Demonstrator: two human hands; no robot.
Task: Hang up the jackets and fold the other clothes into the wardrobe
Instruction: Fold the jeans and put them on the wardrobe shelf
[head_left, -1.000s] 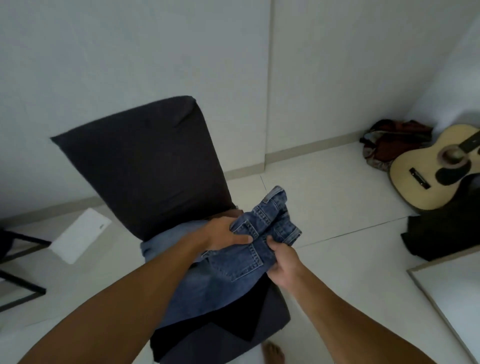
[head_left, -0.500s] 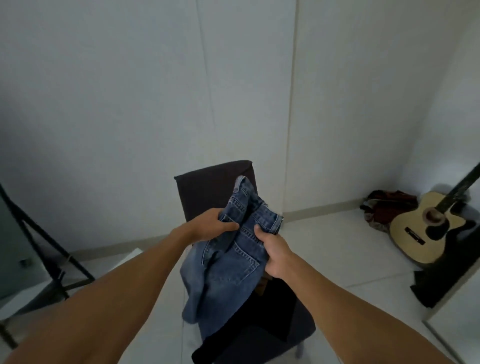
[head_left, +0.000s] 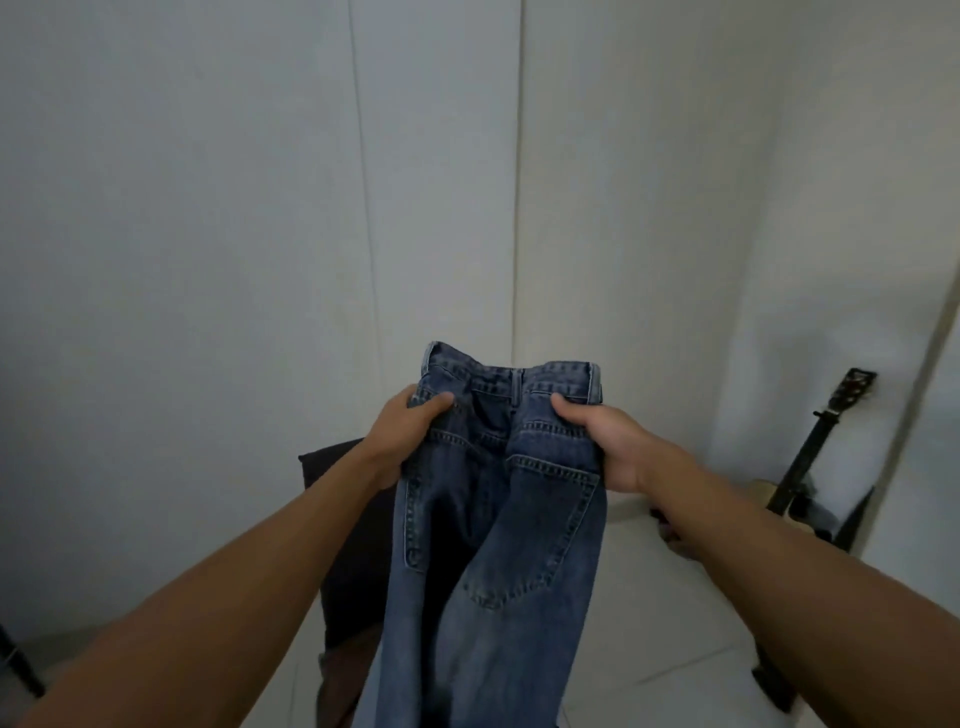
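Jeans (head_left: 498, 525): blue denim, held up by the waistband in front of the person, back pockets toward the camera, legs hanging down out of the bottom of the view.
Left hand (head_left: 402, 434): grips the waistband's left side, thumb on the near face, fingers hidden behind the cloth.
Right hand (head_left: 597, 441): grips the waistband's right side the same way, thumb on the near face.
Chair (head_left: 337, 519): dark, behind and below the jeans; what lies on its seat is hidden by the denim.
Wall (head_left: 260, 208): pale panels with vertical seams fill the upper view; whether these are wardrobe doors cannot be told.
Guitar (head_left: 810, 467): leans in the right corner, well apart from the jeans.
Floor (head_left: 649, 597): pale tiles, seen to the right of the jeans.
Step in hand: jeans appear spread at the waist, ready for folding; no fold is yet made.
Progress: early, by judgement. No jacket, hanger or open wardrobe shows, and no folded garment is in view.
Left to do: fold the jeans, place them in the wardrobe, then deal with the remaining clothes and jackets, none visible here.
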